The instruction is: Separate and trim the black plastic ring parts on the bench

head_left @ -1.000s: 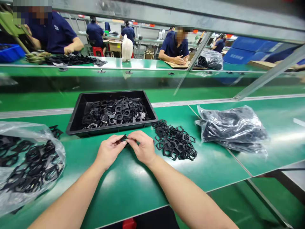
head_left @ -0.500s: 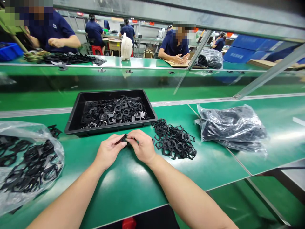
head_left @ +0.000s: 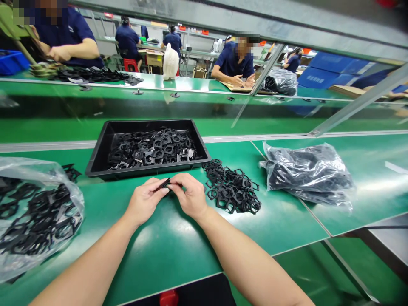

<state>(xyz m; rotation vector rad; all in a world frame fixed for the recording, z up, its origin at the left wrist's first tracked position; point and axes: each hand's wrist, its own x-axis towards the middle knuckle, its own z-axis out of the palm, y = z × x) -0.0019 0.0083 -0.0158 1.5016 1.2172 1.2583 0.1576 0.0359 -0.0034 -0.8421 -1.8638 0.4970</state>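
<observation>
Between my two hands is a small black plastic part [head_left: 165, 183], mostly covered by the fingers. My left hand [head_left: 145, 201] pinches its left end with thumb and forefinger. On the other end, the fingers of my right hand [head_left: 190, 195] are closed on the same part. Just beyond the hands stands a black tray [head_left: 149, 172] holding many flat black parts with round holes [head_left: 158, 143]. To the right of my right hand lies a loose pile of black ring-shaped parts [head_left: 234, 189] on the green table.
A clear plastic bag [head_left: 72, 191] of black parts lies open at the left. Filled plastic bags [head_left: 309, 170] are stacked at the right. A metal post [head_left: 357, 100] slants up behind them. Across the line, co-workers [head_left: 236, 63] sit at another green bench.
Both hands stay nearly in place, still closed on the black part. The view has shifted slightly. Across the line, the co-worker at the left has moved their hands leftward.
</observation>
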